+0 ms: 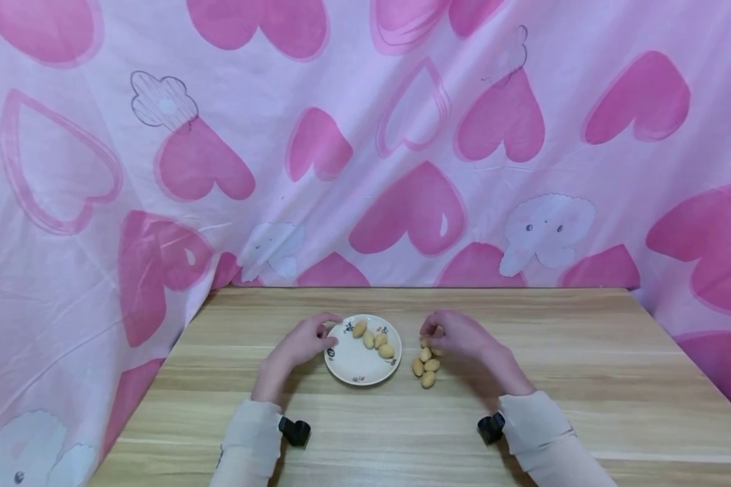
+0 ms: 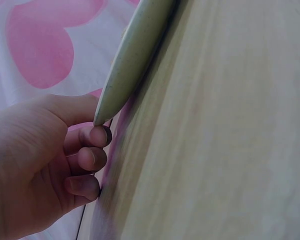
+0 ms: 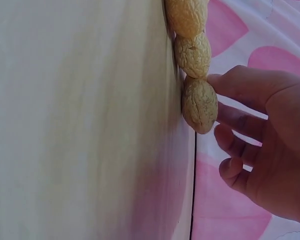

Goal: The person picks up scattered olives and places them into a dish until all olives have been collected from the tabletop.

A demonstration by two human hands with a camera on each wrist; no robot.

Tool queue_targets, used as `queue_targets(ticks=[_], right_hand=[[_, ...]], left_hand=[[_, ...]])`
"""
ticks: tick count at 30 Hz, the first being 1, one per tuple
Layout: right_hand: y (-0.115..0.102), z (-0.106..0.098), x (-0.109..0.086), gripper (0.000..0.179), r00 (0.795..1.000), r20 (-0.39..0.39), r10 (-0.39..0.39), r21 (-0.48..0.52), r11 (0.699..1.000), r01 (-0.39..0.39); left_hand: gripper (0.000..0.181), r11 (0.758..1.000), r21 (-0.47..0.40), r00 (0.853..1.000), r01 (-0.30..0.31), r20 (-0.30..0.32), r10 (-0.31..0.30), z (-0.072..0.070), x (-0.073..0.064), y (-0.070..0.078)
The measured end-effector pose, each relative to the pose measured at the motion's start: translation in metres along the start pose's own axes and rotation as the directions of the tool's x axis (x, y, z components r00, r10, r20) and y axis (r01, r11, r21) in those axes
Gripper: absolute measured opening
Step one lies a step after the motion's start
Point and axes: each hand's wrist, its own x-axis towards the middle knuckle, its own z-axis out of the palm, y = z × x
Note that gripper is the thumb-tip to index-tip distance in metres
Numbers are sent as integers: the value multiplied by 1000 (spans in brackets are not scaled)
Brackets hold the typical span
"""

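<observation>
My left hand (image 1: 304, 340) pinches the left rim of a round white plate (image 1: 350, 370) with small dark and red marks. In the left wrist view the thumb lies along the rim and curled fingertips (image 2: 92, 159) sit beneath it. Several tan, wrinkled walnuts (image 1: 386, 351) lie in a slanting row on the plate. My right hand (image 1: 459, 334) reaches over the far end of a group of walnuts (image 1: 428, 379) on the table. Its thumb and fingers are bent around the farthest walnut (image 1: 425, 342); I cannot tell whether they pinch it. A nearer walnut (image 3: 200, 105) partly hides those fingertips.
The wooden table (image 1: 365, 439) runs back to a pink cloth (image 1: 365, 203) with hearts and cartoon animals, which hangs behind it and along its sides. A small black device (image 1: 295, 431) is worn on the left wrist, and another black device (image 1: 491, 428) on the right.
</observation>
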Motion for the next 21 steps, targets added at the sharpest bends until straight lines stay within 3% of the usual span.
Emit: queue_targets(ticks=[7,16,21], right_hand=[[-1,4,3,9,999,28,34,15,999,-35],[-2,5,5,8,998,-13,55,-4,998,-55],[-8,1,4,9,997,-68,-23,-45,999,20]], left_hand=[[43,1000,-5,1000,-2,2,2,2,1,-1],[42,1000,20,1000,-6,-5,6,2,1,-2],[44,999,29,1000,-24,1,24,2,2,-3]])
